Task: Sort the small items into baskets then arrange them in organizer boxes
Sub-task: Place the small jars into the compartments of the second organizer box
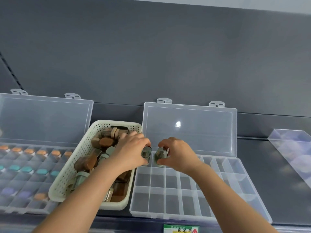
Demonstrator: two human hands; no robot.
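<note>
The left grip (133, 152) is curled round a small green-tinted jar (146, 153), pinching it between thumb and fingertips. The right grip (176, 153) grasps a second green-tinted jar (161, 154) in the same way. The two jars are held side by side, close but apart, over the far-left corner of the right organizer box (170, 214). The second jar's pale lower end dips into a back-row compartment there, and whether either jar touches the floor of the box cannot be told. This clear box has its lid (190, 132) standing open against the grey back panel (151, 56), and the compartments that show hold nothing else. Just to its left, touching or nearly touching its side, stands a white perforated basket (67, 180), set at a slant. It is heaped with loose jars (106, 142), some brown and some green, lying at all angles. The left forearm reaches across this basket. Further left lies the left organizer box (20, 207), its lid (45, 121) also raised. It holds rows of jars with orange caps (29, 151) at the back, teal caps (27, 169) in the middle, and purple caps (7, 190) nearer the front. Everything rests on a dark shelf (262, 182). A clear plastic panel (291, 148) lies tilted at the far right, and a green and white label (180, 229) is fixed to the shelf's front edge.
</note>
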